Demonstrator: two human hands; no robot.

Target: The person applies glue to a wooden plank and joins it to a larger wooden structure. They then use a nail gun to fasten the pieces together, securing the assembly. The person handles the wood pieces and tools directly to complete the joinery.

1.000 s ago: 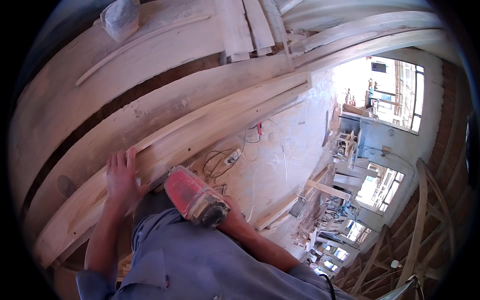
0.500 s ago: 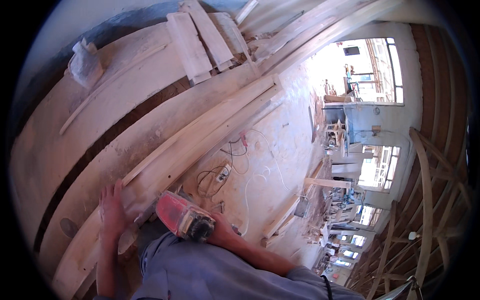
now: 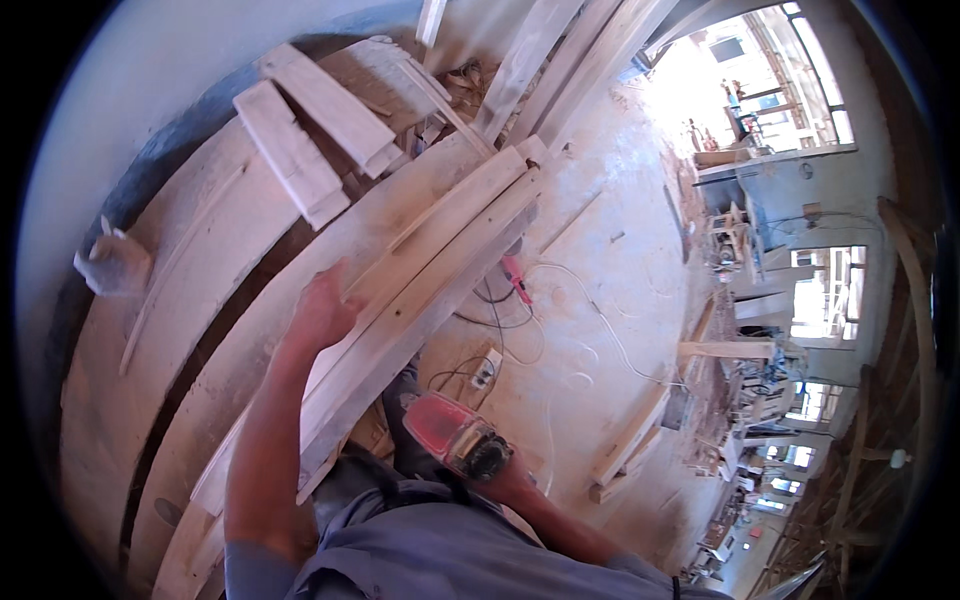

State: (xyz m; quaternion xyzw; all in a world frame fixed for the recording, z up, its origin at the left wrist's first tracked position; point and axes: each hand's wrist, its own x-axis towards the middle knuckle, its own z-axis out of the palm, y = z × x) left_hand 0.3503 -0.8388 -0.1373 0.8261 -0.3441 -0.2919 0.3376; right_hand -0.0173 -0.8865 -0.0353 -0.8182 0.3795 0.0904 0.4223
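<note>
My left hand is on the long edge of a pale wooden board, its fingers bent at the edge and the thumb side over the top face. A small dark hole shows in this board near the hand. My right hand grips a red-and-black handheld power tool, held in front of my body to the right of the board. The tool's underside is hidden, so its exact kind does not show. Along the bench top the board lies lengthwise, with a narrower strip of wood beside it.
Short planks rest on the bench's far left part, near a whitish plastic container. Cables and a power socket block lie on the floor to the right. Beyond are timber lengths. Long boards extend at the far end.
My left hand has moved farther up the board, from lying spread out to bent at its edge. The view has shifted; the power tool remains in my right hand.
</note>
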